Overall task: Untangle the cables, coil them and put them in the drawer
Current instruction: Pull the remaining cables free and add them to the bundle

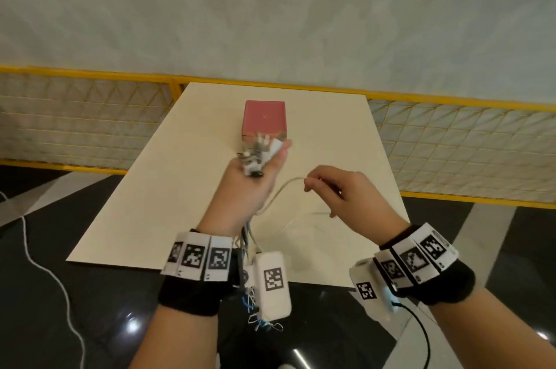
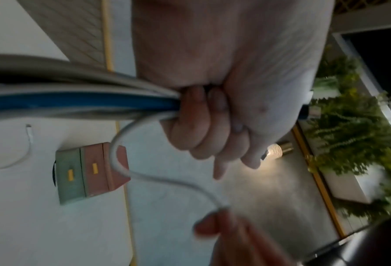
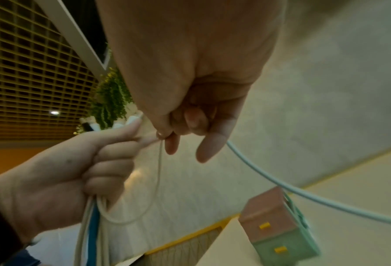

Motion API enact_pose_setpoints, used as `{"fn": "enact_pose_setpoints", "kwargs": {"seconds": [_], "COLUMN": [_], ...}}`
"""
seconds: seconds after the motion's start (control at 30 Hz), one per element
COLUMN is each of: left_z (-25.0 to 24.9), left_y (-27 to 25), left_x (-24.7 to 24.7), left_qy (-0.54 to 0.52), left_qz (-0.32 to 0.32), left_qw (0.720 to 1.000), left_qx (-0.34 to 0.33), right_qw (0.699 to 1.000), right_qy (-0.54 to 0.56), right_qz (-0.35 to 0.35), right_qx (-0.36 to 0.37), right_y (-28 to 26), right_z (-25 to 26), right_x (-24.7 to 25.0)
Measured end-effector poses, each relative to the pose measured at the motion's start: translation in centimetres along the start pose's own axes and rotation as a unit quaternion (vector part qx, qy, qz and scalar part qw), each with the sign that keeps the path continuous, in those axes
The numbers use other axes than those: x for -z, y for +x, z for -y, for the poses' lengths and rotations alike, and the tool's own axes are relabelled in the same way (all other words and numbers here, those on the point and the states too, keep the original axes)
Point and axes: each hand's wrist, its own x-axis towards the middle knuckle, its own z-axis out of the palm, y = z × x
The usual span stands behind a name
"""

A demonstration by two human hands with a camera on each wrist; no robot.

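Head view shows the left hand (image 1: 245, 185) held up over the middle of the counter (image 1: 168, 212), its fingers (image 2: 196, 126) curled tight around a bunch of cables (image 2: 76, 97). The plug ends (image 1: 257, 155) stick out past the top of the fist, and the long parts hang down past the wrist, off the near edge of the counter. One cable in the bunch is blue and the others are white. The right hand (image 1: 340, 191) pinches one white cable (image 1: 279, 192) between thumb and first finger, and that cable makes a loop from the bottom of the left fist over to the pinch. I think this cable is being pulled free of the bunch or started into a coil. A pull that is too quick could tighten a knot lower down, where the hanging parts look mixed up. The left fist could also let go a little, and then the whole bunch would slide off the near edge to the floor. More white cable (image 2: 27, 144) lies flat on the counter, apart from both hands, though I cannot tell if it joins the one being pulled. A small drawer box (image 1: 264, 119) sits near the far edge of the counter, with a pink drawer (image 2: 94, 169) on top and a green drawer (image 2: 70, 174) under it. Both drawers look pushed in, so I cannot see what is inside, and no cable is in them yet.
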Motion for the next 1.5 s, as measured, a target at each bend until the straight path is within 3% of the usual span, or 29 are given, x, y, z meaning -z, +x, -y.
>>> {"fn": "enact_pose_setpoints", "kwargs": {"seconds": [0.13, 0.27, 0.33, 0.43, 0.5, 0.6, 0.67, 0.77, 0.83, 0.9, 0.97, 1.07, 1.17, 1.33, 1.43, 1.5], "left_z": [-0.4, -1.4, -1.6, -0.6, 0.0, 0.2, -0.1, -0.1, -0.4, -1.2, -2.2, -3.3, -3.2, -1.8, -1.0, -0.8], "left_y": [-0.6, -0.6, -0.5, 0.3, 0.6, 0.8, 0.8, 0.8, 0.8, 0.7, 0.4, -0.1, -0.2, -0.2, -0.4, -0.6], "left_x": [-1.4, 0.1, 1.2, 3.8, 5.0, 4.0, 2.3, 0.3, 0.5, 1.9, 3.4, 4.3, 3.6, 2.9, 3.1, 3.0], "left_qy": [0.057, 0.138, 0.147, 0.099, 0.118, 0.123, 0.114, 0.189, 0.165, 0.096, 0.053, 0.034, 0.023, 0.02, 0.013, 0.031], "left_qz": [0.09, 0.079, -0.005, -0.21, -0.265, -0.238, -0.133, -0.007, -0.036, -0.124, -0.217, -0.273, -0.277, -0.263, -0.252, -0.231], "left_qw": [0.994, 0.987, 0.989, 0.972, 0.956, 0.963, 0.983, 0.98, 0.984, 0.987, 0.974, 0.961, 0.961, 0.964, 0.968, 0.972], "left_qx": [0.035, 0.005, 0.009, 0.03, 0.036, -0.017, -0.057, -0.056, -0.05, -0.034, -0.016, -0.021, -0.017, -0.009, -0.009, -0.01], "right_qw": [0.998, 0.997, 0.998, 1.0, 0.999, 0.997, 0.993, 0.987, 0.99, 0.995, 0.996, 0.991, 0.991, 0.957, 0.946, 0.949], "right_qy": [-0.014, 0.026, 0.021, -0.004, -0.035, -0.078, -0.112, -0.129, -0.105, -0.083, -0.082, -0.062, 0.049, 0.24, 0.262, 0.218], "right_qz": [-0.006, 0.039, 0.032, -0.001, 0.002, 0.006, 0.01, 0.006, -0.004, 0.002, 0.035, 0.097, 0.101, 0.123, 0.141, 0.16], "right_qx": [0.058, 0.056, 0.041, -0.005, -0.019, 0.011, 0.045, 0.091, 0.094, 0.048, -0.014, -0.065, -0.071, -0.104, -0.129, -0.162], "right_y": [0.9, 0.3, 0.1, 0.0, -0.1, 0.4, 1.3, 2.5, 2.7, 2.5, 1.8, 0.9, 0.9, 0.7, 0.1, -0.3], "right_z": [1.6, 2.2, 1.6, -0.3, -1.0, -0.4, 0.6, 2.3, 2.6, 1.7, 0.3, 0.2, 2.7, 6.6, 6.2, 5.0], "right_x": [0.8, 0.8, 0.9, 2.0, 2.6, 2.5, 2.3, 2.5, 2.9, 3.5, 3.7, 2.9, 2.4, 2.2, 1.3, 0.4]}}
